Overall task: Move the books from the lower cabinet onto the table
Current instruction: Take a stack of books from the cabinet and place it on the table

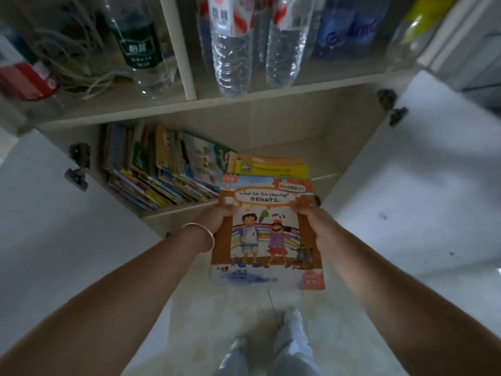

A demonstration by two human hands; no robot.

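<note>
We hold a small stack of picture books [267, 232] in front of the open lower cabinet [311, 131], left hand [217, 218] and right hand [311, 221] each closed on a side edge. More books [160, 169] lean inside at the left (the table is out of view). The glossy covers are offset, so tilting as we turn could let the lower ones slide out.

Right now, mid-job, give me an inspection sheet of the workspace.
Surface: lower cabinet shelf, right part bare; no table in view.
Job's things: held stack of books, out in front of the cabinet; more books leaning at shelf left.
Clutter: water bottles on upper shelf.
Grips: left hand and right hand clasp the stack's sides.
Cables: pale cords, upper left.
Surroundings: both doors open; tiled floor.
</note>
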